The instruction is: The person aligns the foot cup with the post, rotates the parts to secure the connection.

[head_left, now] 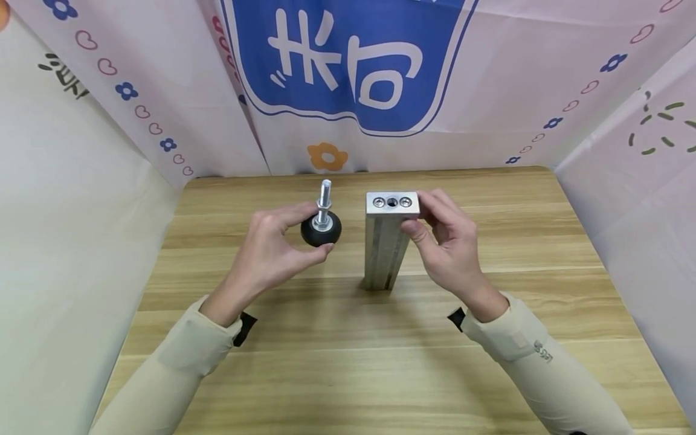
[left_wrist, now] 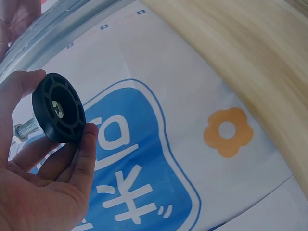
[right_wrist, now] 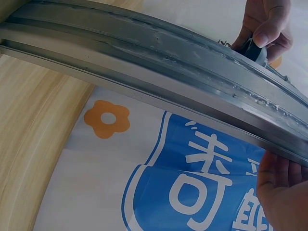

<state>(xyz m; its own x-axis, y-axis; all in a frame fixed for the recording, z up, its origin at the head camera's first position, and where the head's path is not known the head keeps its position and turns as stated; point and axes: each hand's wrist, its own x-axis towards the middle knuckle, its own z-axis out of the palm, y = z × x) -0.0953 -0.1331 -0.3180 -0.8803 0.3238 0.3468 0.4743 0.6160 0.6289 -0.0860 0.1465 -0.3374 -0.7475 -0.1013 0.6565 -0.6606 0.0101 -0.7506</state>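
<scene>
My left hand (head_left: 272,248) pinches a black round leveling foot (head_left: 321,231) by its base, with the threaded stud and nut pointing up. Its ribbed underside with a screw in the centre (left_wrist: 58,109) faces the left wrist camera. To the right, an aluminium profile (head_left: 385,248) stands upright on the table. On its top end is a metal plate (head_left: 393,203) with two screws and a threaded hole between them. Thumb and fingers of my right hand (head_left: 448,241) grip the profile near that top end. A gap separates the foot from the profile.
The wood-grain table (head_left: 337,374) reaches back to a printed cloth backdrop (head_left: 489,90) with a blue sign and an orange flower. White cloth walls (head_left: 70,199) flank the table on both sides.
</scene>
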